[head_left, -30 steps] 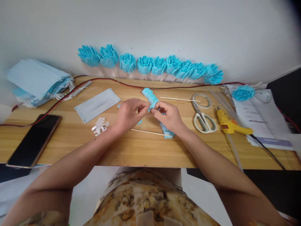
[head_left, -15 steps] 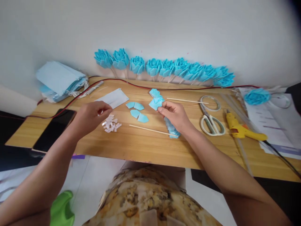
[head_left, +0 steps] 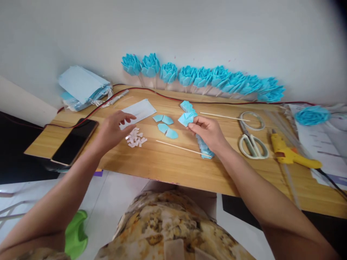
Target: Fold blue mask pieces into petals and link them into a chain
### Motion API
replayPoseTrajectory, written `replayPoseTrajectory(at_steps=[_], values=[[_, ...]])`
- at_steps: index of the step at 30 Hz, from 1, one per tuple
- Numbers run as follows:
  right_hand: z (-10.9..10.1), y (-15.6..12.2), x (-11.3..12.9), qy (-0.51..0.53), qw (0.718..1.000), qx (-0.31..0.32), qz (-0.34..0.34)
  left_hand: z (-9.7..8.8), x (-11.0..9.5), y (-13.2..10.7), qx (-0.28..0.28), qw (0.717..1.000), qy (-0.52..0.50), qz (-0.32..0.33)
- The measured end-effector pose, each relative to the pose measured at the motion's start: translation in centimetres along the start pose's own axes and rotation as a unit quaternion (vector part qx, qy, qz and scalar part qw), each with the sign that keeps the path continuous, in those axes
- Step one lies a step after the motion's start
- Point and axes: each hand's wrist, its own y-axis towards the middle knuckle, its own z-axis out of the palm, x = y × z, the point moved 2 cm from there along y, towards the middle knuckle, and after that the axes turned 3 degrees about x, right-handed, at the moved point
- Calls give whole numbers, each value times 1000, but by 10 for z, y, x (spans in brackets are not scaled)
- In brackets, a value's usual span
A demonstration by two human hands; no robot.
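My left hand (head_left: pixel 115 129) hovers at the left with thumb and fingers apart, holding nothing. It is near a pale blue rectangular sheet (head_left: pixel 142 110) and a pile of small white scraps (head_left: pixel 136 138). My right hand (head_left: pixel 208 131) pinches a light blue petal-shaped piece (head_left: pixel 185 119) between thumb and fingers. Similar blue pieces (head_left: pixel 186 105) lie just behind it, and a row of folded blue pieces (head_left: pixel 205 150) runs partly under that hand. Between the hands rest several cut blue petals (head_left: pixel 167 130). A thin wooden stick (head_left: pixel 180 147) lies in front of them.
White-handled scissors (head_left: pixel 253 144), a tape roll (head_left: pixel 256 121) and a yellow glue gun (head_left: pixel 294 153) lie at the right. Blue flowers on sticks (head_left: pixel 187 75) lean along the wall. A phone (head_left: pixel 76 141) and a stack of pale blue sheets (head_left: pixel 82 83) are left. A red-black cable (head_left: pixel 159 94) crosses behind.
The view has turned slightly left, so things sit further right. My left hand's fingers have spread from a near-closed pose. My right hand keeps its pinch on the blue piece.
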Motion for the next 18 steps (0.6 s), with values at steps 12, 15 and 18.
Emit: replayPoseTrajectory(at_steps=[12,15,18], values=[[-3,-2,3,35,999,9,0,88,-92,32,174,863,-466,-87],[-4,-1,0,59,998,-6,5,99,-103,34,187,822,-529,-96],[-7,0,1,65,998,-10,4,99,-105,40,168,800,-565,-113]])
